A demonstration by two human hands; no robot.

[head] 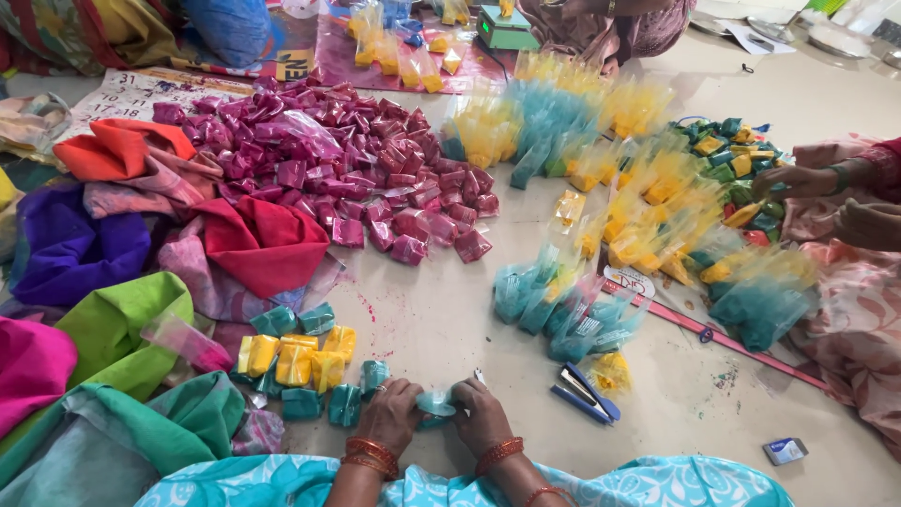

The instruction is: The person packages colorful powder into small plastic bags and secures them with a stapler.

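Pinching from both sides, the left hand [389,415] and the right hand [481,416] meet low in the view over a small teal plastic packet [435,405]; both are curled shut on it, knuckles up, so the packet hangs between them just above the pale floor [441,324] and close to the body, likely because folding or closing its mouth needs two grips at once; how the fingertips sit underneath cannot be told. Orange-red bangles [373,454] ring both wrists. Just left of the hands lies a cluster of small yellow and teal folded packets [298,361], kept within easy reach; a blue stapler [583,392] rests on the floor just right of the right hand, and a small blue box [785,451] lies farther right. A big heap of magenta packets [352,174] fills the middle, sorted apart from the yellow and teal clear bags [601,178] spread to its right; bundles of bright cloth [103,282] pile along the left edge. Another person's hand [790,180] reaches among the packets at the far right.
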